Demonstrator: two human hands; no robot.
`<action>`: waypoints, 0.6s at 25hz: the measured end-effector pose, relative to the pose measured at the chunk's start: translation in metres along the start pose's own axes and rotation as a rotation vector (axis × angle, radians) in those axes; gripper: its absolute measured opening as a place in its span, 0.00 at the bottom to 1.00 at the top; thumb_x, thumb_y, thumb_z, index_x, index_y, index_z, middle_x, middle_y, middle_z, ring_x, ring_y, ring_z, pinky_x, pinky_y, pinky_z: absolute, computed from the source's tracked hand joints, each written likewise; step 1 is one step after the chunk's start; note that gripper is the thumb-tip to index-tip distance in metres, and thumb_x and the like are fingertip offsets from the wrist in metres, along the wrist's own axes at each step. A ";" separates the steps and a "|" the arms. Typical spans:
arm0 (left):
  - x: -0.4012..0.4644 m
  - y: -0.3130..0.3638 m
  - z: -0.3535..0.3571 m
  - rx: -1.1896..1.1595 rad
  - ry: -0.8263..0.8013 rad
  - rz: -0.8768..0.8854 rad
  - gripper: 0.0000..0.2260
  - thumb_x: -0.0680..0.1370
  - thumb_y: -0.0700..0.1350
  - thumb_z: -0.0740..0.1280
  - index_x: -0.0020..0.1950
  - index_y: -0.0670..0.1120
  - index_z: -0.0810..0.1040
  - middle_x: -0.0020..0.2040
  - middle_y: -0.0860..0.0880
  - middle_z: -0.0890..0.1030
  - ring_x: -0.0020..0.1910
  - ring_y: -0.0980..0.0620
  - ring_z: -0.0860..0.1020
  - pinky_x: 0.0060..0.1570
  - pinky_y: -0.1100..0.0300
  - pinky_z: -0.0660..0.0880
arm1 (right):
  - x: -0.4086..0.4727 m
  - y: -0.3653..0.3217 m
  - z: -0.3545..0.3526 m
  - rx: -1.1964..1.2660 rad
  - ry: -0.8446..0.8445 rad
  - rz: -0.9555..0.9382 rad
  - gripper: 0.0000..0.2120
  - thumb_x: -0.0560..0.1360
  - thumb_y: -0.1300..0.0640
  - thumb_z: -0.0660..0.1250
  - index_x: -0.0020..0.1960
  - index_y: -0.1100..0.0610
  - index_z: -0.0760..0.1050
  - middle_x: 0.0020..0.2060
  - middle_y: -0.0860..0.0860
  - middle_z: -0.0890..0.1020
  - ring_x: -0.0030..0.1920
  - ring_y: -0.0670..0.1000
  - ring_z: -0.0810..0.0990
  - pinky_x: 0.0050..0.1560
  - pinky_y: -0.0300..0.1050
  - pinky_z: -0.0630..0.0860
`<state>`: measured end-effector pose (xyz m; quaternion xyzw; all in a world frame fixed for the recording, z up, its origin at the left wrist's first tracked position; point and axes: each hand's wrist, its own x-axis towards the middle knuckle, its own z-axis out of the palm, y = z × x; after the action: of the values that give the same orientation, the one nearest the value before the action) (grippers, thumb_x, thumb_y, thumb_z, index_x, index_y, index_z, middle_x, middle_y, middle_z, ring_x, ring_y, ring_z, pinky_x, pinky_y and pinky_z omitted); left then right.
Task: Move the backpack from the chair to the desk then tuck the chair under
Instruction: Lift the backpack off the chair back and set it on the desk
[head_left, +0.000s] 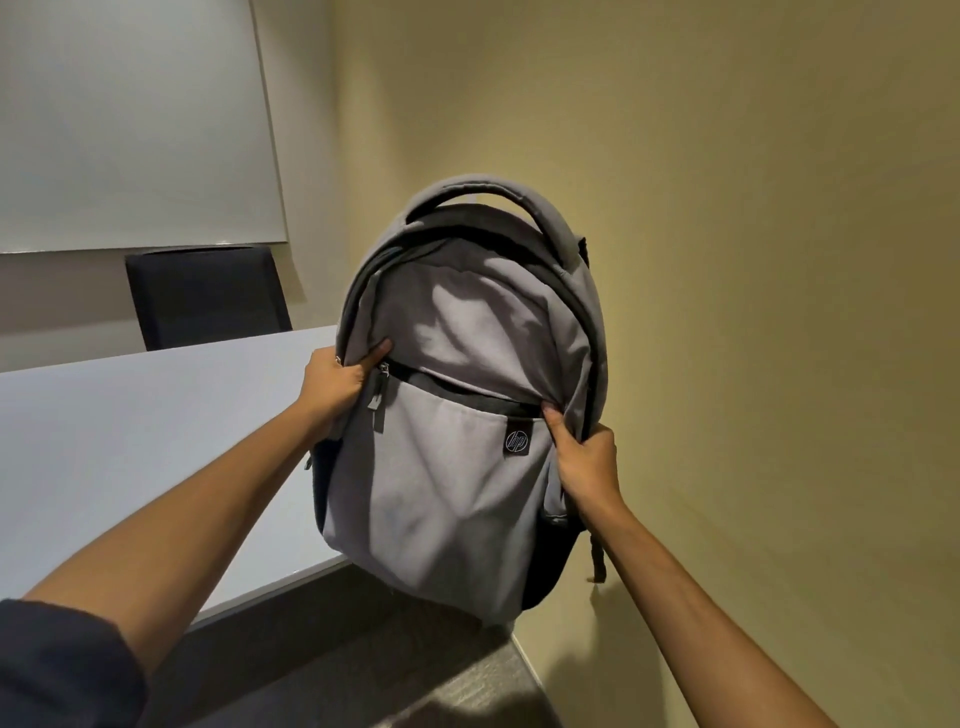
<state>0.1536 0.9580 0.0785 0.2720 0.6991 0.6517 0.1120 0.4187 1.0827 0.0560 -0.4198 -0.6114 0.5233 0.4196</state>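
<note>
My left hand (332, 379) pinches the backpack (457, 415) by its side seam, thumb pressed on the front, to keep it upright. The bag hangs between both hands, off the chair, its base over the tabletop (130, 441) corner. My right hand (582, 457) clamps the opposite edge, sharing the weight.
</note>
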 end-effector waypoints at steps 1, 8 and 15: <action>0.012 -0.002 0.004 0.011 -0.005 0.000 0.15 0.70 0.60 0.74 0.46 0.51 0.82 0.42 0.52 0.84 0.42 0.50 0.82 0.35 0.60 0.75 | 0.011 0.003 0.006 -0.006 0.014 0.000 0.25 0.73 0.44 0.73 0.48 0.68 0.79 0.44 0.61 0.85 0.47 0.59 0.84 0.50 0.54 0.81; 0.136 -0.073 0.026 0.071 -0.088 -0.036 0.17 0.69 0.62 0.74 0.38 0.48 0.81 0.37 0.47 0.84 0.37 0.48 0.81 0.38 0.53 0.77 | 0.093 0.037 0.079 -0.100 0.109 0.041 0.26 0.75 0.44 0.71 0.50 0.70 0.76 0.45 0.60 0.83 0.47 0.58 0.82 0.44 0.45 0.77; 0.264 -0.103 0.077 0.146 -0.260 -0.019 0.18 0.70 0.61 0.74 0.35 0.46 0.79 0.30 0.51 0.80 0.30 0.53 0.78 0.24 0.62 0.70 | 0.161 0.068 0.147 -0.100 0.273 0.122 0.17 0.76 0.46 0.70 0.45 0.58 0.71 0.35 0.48 0.76 0.35 0.44 0.73 0.34 0.38 0.69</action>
<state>-0.0490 1.1622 0.0207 0.3550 0.7266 0.5574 0.1879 0.2362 1.2010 -0.0138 -0.5438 -0.5474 0.4549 0.4446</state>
